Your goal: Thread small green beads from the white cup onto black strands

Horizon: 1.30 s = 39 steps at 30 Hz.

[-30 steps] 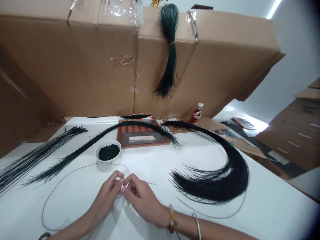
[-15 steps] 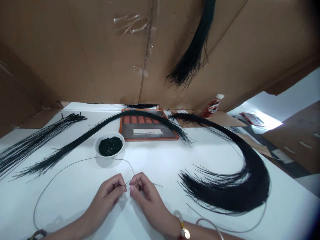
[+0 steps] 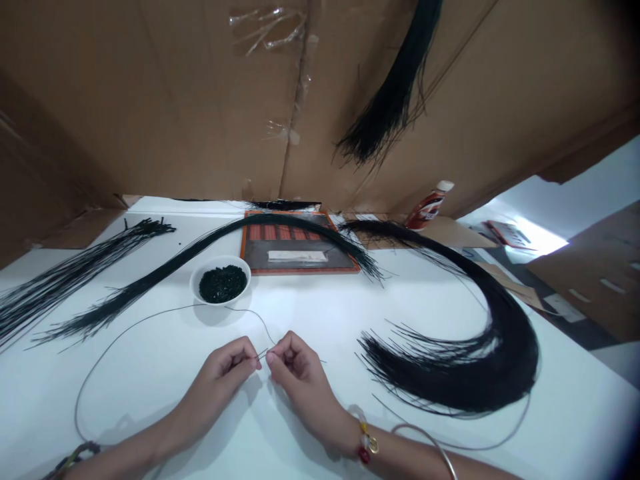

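Observation:
My left hand (image 3: pixel 227 373) and my right hand (image 3: pixel 303 373) meet near the middle front of the white table, a small gap between their fingertips. Both are closed in a pinch on a thin dark strand (image 3: pixel 263 354) that bridges the gap. From there the strand (image 3: pixel 135 321) runs up to the bowl and loops round to the left on the tabletop. Just beyond my hands stands a white bowl (image 3: pixel 195 293) holding many small dark green pieces (image 3: pixel 223 285). What is right at the fingertips is too small to make out.
Bundles of dark strands lie at the left (image 3: pixel 85 273), across the middle (image 3: pixel 200 243) and curled at the right (image 3: pixel 480 373). Another bundle (image 3: pixel 395 93) hangs before the cardboard wall (image 3: pixel 200 100). Behind the bowl lies an orange-edged board (image 3: pixel 300 271); a red bottle (image 3: pixel 425 209) stands back right.
Both hands, still pinching the strand, have shifted slightly up and right in the picture. The whole view has moved a little too, with the bowl and bundles staying in place on the table.

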Tool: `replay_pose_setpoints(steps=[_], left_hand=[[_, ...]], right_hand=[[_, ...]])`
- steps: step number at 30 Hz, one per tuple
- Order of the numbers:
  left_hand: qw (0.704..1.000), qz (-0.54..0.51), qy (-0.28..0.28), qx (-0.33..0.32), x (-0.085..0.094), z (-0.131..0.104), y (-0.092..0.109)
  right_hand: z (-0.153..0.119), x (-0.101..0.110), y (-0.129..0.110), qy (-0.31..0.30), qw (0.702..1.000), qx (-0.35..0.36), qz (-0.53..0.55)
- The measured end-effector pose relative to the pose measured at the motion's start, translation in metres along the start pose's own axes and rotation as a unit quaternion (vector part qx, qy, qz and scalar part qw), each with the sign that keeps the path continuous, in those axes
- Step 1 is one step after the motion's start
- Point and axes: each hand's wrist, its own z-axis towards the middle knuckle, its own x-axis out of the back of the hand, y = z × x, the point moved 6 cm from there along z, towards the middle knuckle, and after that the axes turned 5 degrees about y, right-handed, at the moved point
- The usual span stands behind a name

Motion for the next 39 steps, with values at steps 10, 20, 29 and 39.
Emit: replay_pose_setpoints(steps=[10, 20, 29, 39], left_hand=[[1.000, 0.018, -0.009, -0.006, -0.001, 0.002, -0.004], [0.996, 0.058, -0.065, 0.004, -0.004, -0.001, 0.002], [0.998, 0.036, 0.008, -0.043, -0.001, -0.002, -0.003], [0.999, -0.008, 0.030, -0.015, 0.002, -0.001, -0.008]], right_hand=[[0.002, 0.000, 0.000, -0.003, 1.000, 0.007, 0.017], [0.003, -0.002, 0.000, -0.016, 1.000, 0.009, -0.015], [0.002, -0.002, 0.000, -0.025, 0.999, 0.005, -0.033], [0.002, -0.003, -0.004, -0.029, 0.999, -0.009, -0.030]])
